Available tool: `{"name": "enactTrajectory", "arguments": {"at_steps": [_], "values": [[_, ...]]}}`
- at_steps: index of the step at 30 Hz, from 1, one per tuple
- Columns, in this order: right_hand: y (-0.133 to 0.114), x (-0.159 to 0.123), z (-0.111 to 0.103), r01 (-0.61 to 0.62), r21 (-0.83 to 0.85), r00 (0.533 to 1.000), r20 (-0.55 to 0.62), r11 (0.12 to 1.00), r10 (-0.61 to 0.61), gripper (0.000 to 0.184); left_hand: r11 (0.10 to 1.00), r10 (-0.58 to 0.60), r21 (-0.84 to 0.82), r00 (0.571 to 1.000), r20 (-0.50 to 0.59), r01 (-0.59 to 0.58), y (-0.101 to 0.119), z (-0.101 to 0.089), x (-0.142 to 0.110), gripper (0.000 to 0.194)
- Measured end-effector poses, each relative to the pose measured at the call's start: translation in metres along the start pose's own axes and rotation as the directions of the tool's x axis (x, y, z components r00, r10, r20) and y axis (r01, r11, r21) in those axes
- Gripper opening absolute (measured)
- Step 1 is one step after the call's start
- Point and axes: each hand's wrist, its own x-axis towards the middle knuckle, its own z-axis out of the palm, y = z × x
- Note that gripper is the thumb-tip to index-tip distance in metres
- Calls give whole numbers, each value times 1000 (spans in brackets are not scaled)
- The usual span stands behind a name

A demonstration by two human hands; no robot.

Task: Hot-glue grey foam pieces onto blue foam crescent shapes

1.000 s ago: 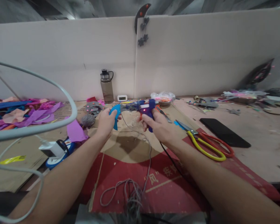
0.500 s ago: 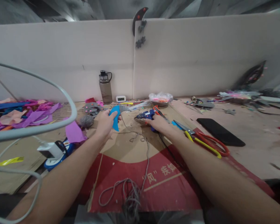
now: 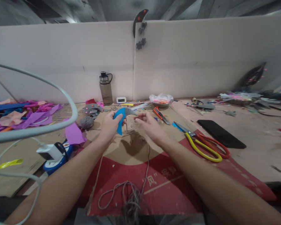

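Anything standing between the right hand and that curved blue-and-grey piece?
Nothing visible: the right hand is beside the grey tip of the curved blue-and-grey piece held by the left hand; contact is unclear.

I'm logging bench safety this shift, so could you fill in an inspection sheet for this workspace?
Surface: red-and-tan cardboard lies under the hands, on a pale worktop.
Job's things: a curved blue-and-grey piece, held above the cardboard; grey yarn in loose loops at the near edge.
Clutter: scissors, a utility knife and a dark phone on the right; coloured scraps on the left.
Left hand: grips the blue part.
Right hand: fingers at the grey tip; contact unclear.
Cables: a thick white cable loops across the left; a white adapter sits near the left forearm.
Surroundings: bottle before a white panel.
Other people: nothing seen.
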Motion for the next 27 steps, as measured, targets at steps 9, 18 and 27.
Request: {"name": "enactTrajectory", "arguments": {"at_steps": [9, 18, 27], "values": [[-3, -12, 28, -226, 283, 972, 131, 932, 196, 37, 1000, 12, -15, 999, -30, -12, 0, 0, 0, 14], [-8, -13, 14, 450, -442, 887, 125, 776, -444, 14, 1000, 20, 5, 999, -26, -20, -2, 4, -4, 13], [-18, 0, -3, 468, -474, 862, 59, 746, -503, 10, 945, 31, 323, 995, 95, -60, -3, 6, -14, 15]]}}
